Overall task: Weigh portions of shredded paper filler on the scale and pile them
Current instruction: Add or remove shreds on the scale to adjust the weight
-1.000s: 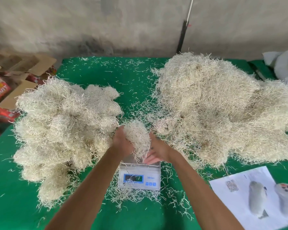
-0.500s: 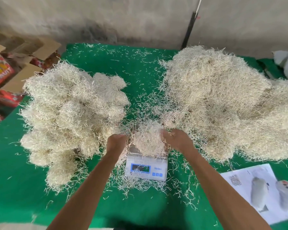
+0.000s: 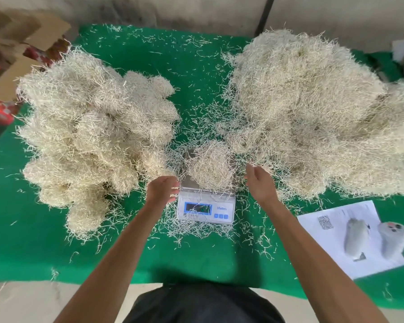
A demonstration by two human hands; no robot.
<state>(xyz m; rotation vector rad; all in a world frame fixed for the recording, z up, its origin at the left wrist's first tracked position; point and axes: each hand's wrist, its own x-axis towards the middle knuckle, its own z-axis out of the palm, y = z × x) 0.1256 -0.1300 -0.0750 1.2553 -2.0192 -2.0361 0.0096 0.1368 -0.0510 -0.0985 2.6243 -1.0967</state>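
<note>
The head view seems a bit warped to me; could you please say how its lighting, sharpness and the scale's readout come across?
Head view: even, soft daylight with only faint shadows; wide-angle bending curves the green table edges; the scale display is too dim and blurred to read; the left hand and right hand look slightly soft; the paper sheet at the right is smeared.

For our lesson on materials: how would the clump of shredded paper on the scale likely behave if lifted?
The clump looks airy, so it is probably very light for its bulk. It seems floppy, a loose tangle apt to sag and change shape. It would likely shed: stray strands already litter the green cloth around the scale.
</note>
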